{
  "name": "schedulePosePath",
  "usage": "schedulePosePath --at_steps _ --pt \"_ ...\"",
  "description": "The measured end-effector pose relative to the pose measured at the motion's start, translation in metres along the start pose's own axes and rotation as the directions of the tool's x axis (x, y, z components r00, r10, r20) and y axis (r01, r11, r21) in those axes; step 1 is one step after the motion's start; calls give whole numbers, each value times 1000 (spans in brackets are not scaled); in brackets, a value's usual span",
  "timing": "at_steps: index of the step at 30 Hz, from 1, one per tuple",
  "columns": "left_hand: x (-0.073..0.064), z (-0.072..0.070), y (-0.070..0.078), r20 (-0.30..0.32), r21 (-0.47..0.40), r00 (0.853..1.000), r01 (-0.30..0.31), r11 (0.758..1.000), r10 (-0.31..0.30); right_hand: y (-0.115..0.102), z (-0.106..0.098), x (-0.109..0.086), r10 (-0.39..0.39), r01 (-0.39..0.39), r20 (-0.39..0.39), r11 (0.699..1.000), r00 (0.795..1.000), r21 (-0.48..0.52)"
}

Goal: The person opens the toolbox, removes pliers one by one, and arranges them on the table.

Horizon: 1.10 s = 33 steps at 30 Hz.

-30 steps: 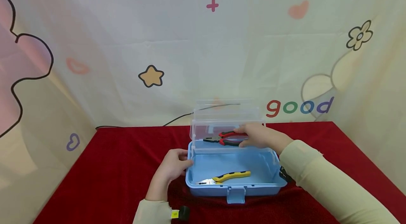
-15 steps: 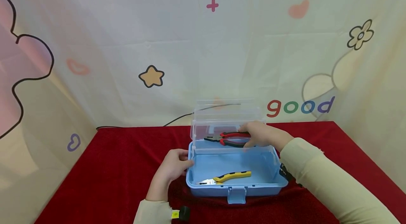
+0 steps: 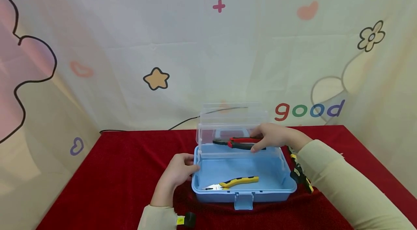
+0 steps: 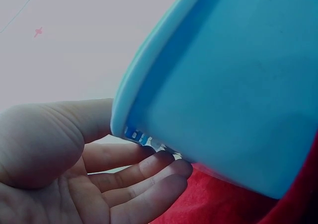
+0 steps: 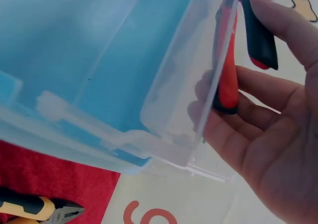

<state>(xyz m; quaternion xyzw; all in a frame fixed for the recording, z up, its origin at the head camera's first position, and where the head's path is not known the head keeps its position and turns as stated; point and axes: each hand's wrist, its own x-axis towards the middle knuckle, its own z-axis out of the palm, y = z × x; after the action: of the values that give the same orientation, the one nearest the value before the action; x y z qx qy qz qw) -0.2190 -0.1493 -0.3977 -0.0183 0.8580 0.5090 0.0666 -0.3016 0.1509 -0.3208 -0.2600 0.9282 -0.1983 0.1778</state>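
Note:
A light blue toolbox (image 3: 211,197) stands with its clear tray or lid (image 3: 208,128) raised at the back. My left hand (image 3: 177,170) grips its left rim, thumb over the edge and fingers along the outside, as the left wrist view (image 4: 144,169) also shows. Above the box's back part, my right hand (image 3: 277,137) holds red-and-black combination pliers (image 3: 236,144) by the handles, their head pointing left. In the right wrist view the red handle (image 5: 229,80) lies beside the clear plastic edge. Yellow-handled pliers (image 3: 241,180) lie on the box floor near the front.
Right of the box, partly under my right sleeve, lie yellow-and-black pliers (image 3: 301,174) on the red cloth (image 3: 137,157). The front latch (image 3: 243,201) hangs down. A dark cable (image 3: 185,122) runs along the back against the printed curtain (image 3: 130,12).
My right hand has shifted slightly right with the red-and-black pliers, whose handles now look closer together. More of the pliers on the right shows. My left hand stays on the rim.

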Motion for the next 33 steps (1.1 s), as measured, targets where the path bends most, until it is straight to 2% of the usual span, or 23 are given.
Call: schedulePosePath --at_steps 9,16,24,33 --pt "0 -1 0 -13 -9 1000 -3 1000 3 -3 9 -1 40 -40 -8 998 999 41" --pt "0 0 0 -8 -16 1000 -2 1000 2 -1 14 -2 43 -39 -74 998 996 49" --pt "0 0 1 -4 -17 1000 5 1000 -5 1 22 -9 -13 31 -135 991 991 128" --pt "1 1 0 -7 -11 1000 -2 1000 2 3 33 -20 -40 80 -239 984 970 158"
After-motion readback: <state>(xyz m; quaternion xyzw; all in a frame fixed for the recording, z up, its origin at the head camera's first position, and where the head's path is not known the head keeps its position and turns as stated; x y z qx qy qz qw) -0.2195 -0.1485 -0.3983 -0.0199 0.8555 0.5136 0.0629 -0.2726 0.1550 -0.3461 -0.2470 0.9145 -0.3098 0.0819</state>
